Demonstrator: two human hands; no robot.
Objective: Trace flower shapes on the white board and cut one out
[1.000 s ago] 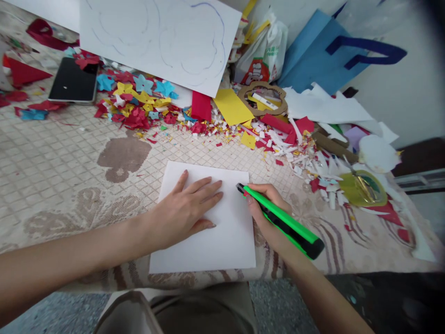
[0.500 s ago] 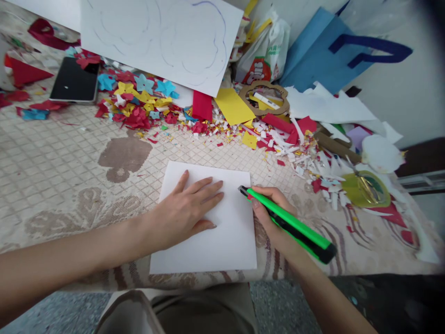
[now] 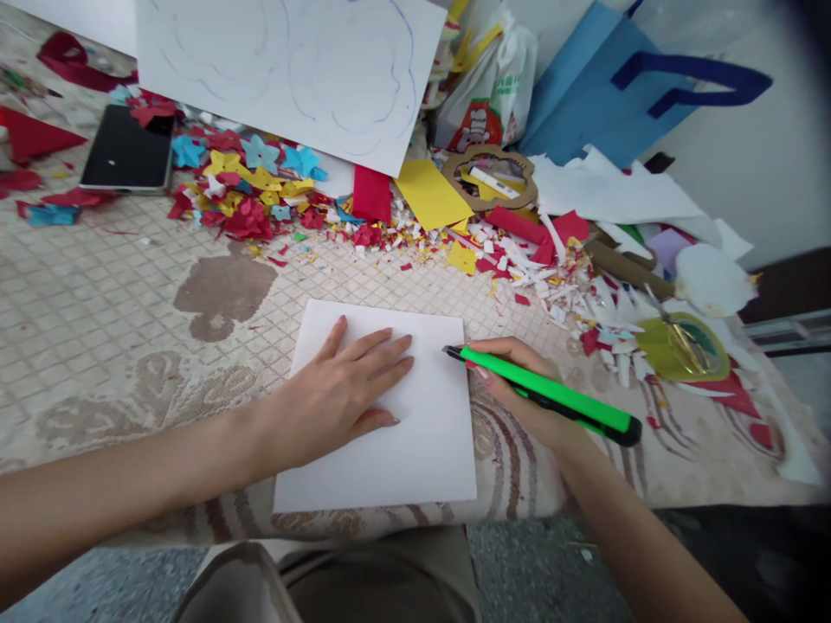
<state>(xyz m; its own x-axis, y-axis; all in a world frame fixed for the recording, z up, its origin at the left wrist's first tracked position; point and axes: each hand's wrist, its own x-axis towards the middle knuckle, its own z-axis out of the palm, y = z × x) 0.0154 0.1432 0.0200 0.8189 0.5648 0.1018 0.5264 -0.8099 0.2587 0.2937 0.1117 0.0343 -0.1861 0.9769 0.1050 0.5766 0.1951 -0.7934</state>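
A white sheet of paper (image 3: 415, 450) lies near the front edge of the table on a patterned cloth (image 3: 117, 294). My left hand (image 3: 338, 394) lies flat on the sheet, fingers stretched out. My right hand (image 3: 525, 394) is closed around a green utility knife (image 3: 551, 394). The knife's black tip rests at the sheet's right edge, near its upper corner, and the handle points away to the right.
Heaps of red, yellow, blue and white paper scraps (image 3: 260, 186) fill the back of the table. A black phone (image 3: 126, 151) lies far left. A large white sheet with pen outlines (image 3: 292, 69) leans at the back. Blue bag (image 3: 603, 95) and yellow tape dispenser (image 3: 681, 350) are at right.
My right hand has tilted the knife flatter, its handle swinging out to the right. The tip stays at the sheet's right edge. My left hand has not moved.
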